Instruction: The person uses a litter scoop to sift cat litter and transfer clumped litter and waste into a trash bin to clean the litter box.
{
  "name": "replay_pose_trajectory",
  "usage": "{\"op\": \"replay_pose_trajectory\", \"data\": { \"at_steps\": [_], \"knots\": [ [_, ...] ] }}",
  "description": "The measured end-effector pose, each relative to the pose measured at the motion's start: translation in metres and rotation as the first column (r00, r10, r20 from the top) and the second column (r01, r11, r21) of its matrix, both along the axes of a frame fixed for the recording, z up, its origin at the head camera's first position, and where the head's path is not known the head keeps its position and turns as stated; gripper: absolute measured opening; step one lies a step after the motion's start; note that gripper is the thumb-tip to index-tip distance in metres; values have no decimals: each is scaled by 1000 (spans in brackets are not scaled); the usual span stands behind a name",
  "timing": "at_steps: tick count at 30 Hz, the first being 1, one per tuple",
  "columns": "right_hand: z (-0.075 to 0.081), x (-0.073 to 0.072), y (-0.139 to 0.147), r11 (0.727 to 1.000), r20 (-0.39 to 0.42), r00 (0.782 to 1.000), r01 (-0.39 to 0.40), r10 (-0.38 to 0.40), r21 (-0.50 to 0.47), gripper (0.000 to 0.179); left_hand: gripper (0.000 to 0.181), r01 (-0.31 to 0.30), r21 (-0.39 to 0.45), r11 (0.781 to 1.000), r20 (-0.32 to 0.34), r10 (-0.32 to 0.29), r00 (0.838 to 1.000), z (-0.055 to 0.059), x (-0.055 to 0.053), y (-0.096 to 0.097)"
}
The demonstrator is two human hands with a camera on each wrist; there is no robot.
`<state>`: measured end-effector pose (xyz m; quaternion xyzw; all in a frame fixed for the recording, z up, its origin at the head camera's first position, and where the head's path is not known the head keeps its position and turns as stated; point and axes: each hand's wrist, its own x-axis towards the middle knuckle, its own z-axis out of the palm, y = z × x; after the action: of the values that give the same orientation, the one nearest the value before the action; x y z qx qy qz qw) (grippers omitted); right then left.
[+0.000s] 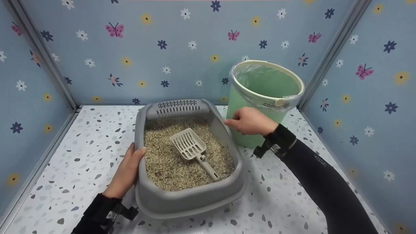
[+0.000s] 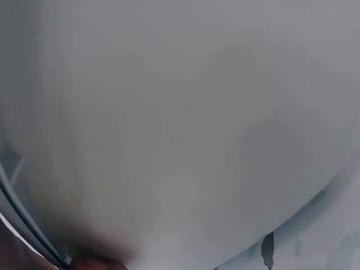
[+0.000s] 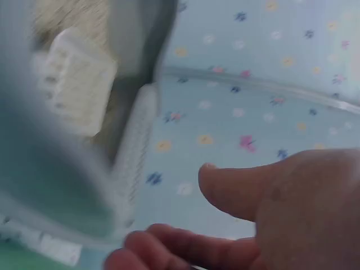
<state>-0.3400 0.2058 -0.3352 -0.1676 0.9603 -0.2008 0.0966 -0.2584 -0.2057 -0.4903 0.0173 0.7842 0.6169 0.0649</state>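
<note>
A grey litter box (image 1: 191, 200) stands on the speckled surface, filled with tan pellet litter (image 1: 169, 169). On the litter lies a beige slotted scoop (image 1: 189, 144), its handle pointing toward the near right corner. My left hand (image 1: 125, 172) grips the box's left side, thumb at the rim and fingers along the outer wall; in the left wrist view the grey wall (image 2: 185, 129) fills most of the picture. My right hand (image 1: 250, 122) is just beside the right rim, in front of the bin. In the right wrist view its thumb (image 3: 230, 188) and fingers stand apart with nothing between them.
A green bin (image 1: 237, 100) with a cream rim and clear plastic liner stands behind and right of the litter box. Blue flowered panels (image 1: 191, 74) enclose the back and both sides. Grey metal strips (image 1: 334, 52) run along the corners.
</note>
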Motion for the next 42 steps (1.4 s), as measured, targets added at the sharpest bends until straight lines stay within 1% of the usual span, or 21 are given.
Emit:
{"op": "replay_pose_trajectory", "data": {
  "at_steps": [2,3,5,6,7,9,11,12,13,15,16,19,21,24,26,31,34,36,38,40,42],
  "knots": [
    [-20,-4,13,1000,44,999,-2,1,26,55,99,-2,-26,1000,22,2,1000,2,4,1],
    [-30,-5,19,1000,85,996,-3,2,9,57,99,8,-44,999,38,-6,999,4,7,1],
    [-52,-8,29,995,195,981,18,1,-95,60,99,42,-71,997,65,-37,997,8,17,2],
    [-63,-9,32,984,261,965,49,-3,-170,62,98,58,-89,994,69,-52,996,10,22,2],
    [-73,-9,36,964,325,946,87,-1,-251,65,99,81,-122,989,79,-72,994,13,29,3],
    [-90,-10,40,899,443,897,189,6,-396,72,96,127,-197,972,90,-111,990,18,43,4],
    [-104,-12,41,832,515,857,270,22,-485,81,94,142,-260,955,100,-119,988,21,57,7],
    [-109,-12,41,807,533,846,295,29,-511,84,94,146,-285,947,109,-119,987,23,63,9],
    [-113,-13,42,791,542,840,309,34,-528,86,95,149,-308,939,122,-117,986,24,68,11],
    [-117,-13,42,775,548,836,323,35,-543,88,96,136,-313,940,144,-95,985,26,75,15],
    [-117,-13,41,772,546,837,327,31,-545,87,97,126,-301,945,147,-84,985,27,77,16],
    [-116,-11,39,779,542,840,326,22,-536,86,98,102,-334,937,139,-58,989,27,82,20],
    [-115,-10,36,781,542,840,323,22,-534,87,99,84,-380,921,114,-43,993,25,85,21],
    [-115,-9,32,782,541,841,324,20,-532,89,107,63,-459,886,77,-31,997,23,90,24],
    [-115,-9,31,777,538,843,329,14,-536,88,110,45,-470,882,48,-25,999,22,91,26],
    [-114,-6,32,758,541,841,346,10,-552,87,108,32,-442,897,9,-32,999,21,88,28],
    [-115,-1,30,752,535,845,347,10,-561,89,105,41,-429,902,5,-44,999,21,83,20],
    [-116,7,24,733,529,848,365,-8,-574,91,100,43,-415,909,-12,-52,999,20,78,10],
    [-120,17,15,691,528,848,406,-42,-598,92,92,37,-378,925,-68,-67,995,18,69,-2],
    [-125,32,2,625,523,848,453,-81,-636,92,82,46,-344,938,-125,-95,988,15,60,-17],
    [-130,46,-12,566,508,853,478,-118,-672,87,75,84,-293,953,-165,-136,977,13,49,-35]
  ]
}}
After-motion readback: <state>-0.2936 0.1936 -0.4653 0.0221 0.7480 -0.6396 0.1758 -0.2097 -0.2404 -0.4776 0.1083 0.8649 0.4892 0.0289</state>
